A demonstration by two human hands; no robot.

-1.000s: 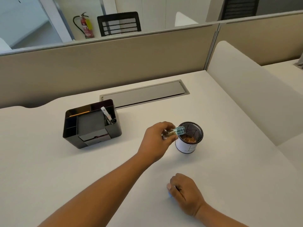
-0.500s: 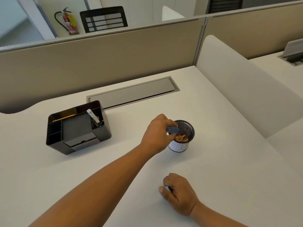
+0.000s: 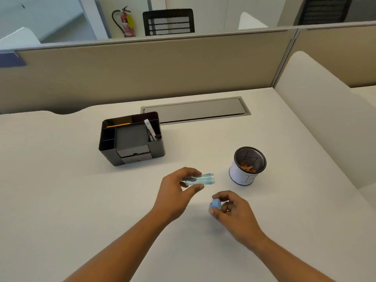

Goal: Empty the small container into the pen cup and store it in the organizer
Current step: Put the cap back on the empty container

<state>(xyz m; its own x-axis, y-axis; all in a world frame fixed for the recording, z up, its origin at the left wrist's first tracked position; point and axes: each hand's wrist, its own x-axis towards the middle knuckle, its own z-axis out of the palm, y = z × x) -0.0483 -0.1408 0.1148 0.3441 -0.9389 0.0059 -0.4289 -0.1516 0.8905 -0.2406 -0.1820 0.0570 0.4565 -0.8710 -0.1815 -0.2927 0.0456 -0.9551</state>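
Holding the small container [image 3: 200,179] on its side, my left hand [image 3: 175,193] pinches it between thumb and fingers above the desk [image 3: 61,200], open end pointing right, toward the pen cup [image 3: 247,166]. Right hand [image 3: 234,210]: closed on a small blue cap [image 3: 214,204], near and right of the container. Pen cup: mesh, upright, brownish bits inside, to the right. Organizer [image 3: 132,140]: black, compartmented, far left of the hands, a marker [image 3: 149,129] standing in it.
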